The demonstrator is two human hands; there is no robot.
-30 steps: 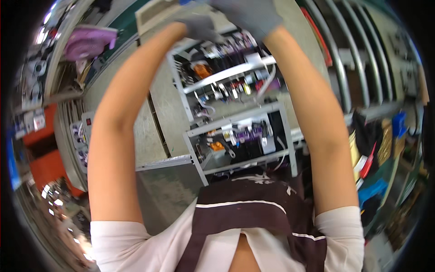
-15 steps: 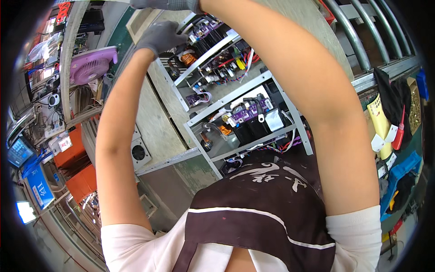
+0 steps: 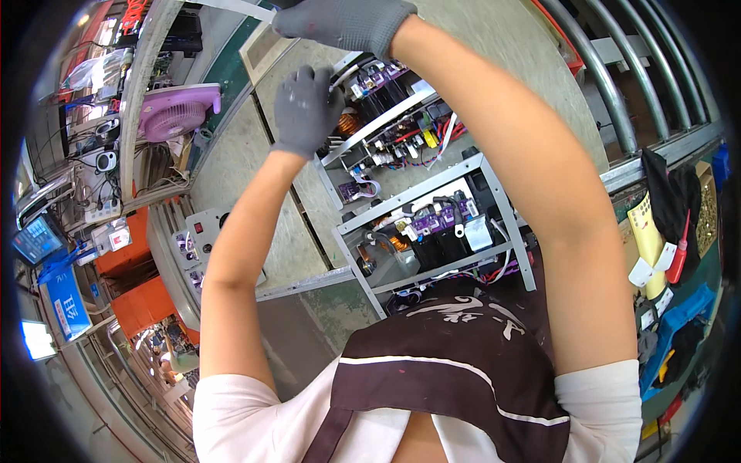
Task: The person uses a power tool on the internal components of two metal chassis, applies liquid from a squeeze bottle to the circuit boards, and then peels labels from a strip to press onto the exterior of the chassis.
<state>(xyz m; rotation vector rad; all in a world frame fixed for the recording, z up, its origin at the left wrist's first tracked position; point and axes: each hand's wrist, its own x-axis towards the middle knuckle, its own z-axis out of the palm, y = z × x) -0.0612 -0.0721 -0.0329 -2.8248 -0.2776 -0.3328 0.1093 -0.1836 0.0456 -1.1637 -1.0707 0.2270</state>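
My right hand [image 3: 347, 23], in a grey knit glove, reaches across to the top edge of the view. Its fingers are bunched together and partly cut off; whether a thing is in them does not show. Just below it, my gloved left hand [image 3: 307, 112] has its fingers apart and holds nothing visible. That hand is beside the left end of the farther open metal chassis [image 3: 386, 116], covering part of it. A second metal-framed chassis [image 3: 413, 195] lies closer to my apron. In it are a purple circuit board [image 3: 440, 221], black blocks, a copper coil [image 3: 398, 243] and wires.
Left of my forearm is a grey panel [image 3: 202, 231] with a red switch. Beyond it stand a pink fan [image 3: 176, 116], orange bins [image 3: 147, 305] and a shelf post [image 3: 143, 100]. Steel rails [image 3: 602, 69] run along the right, near a red bottle [image 3: 679, 258] and a blue tray [image 3: 679, 324].
My left hand has drawn back from the far chassis and its fingers now point up. The whole view has shifted, with the scene lower and more to the right, showing more of the grey panel.
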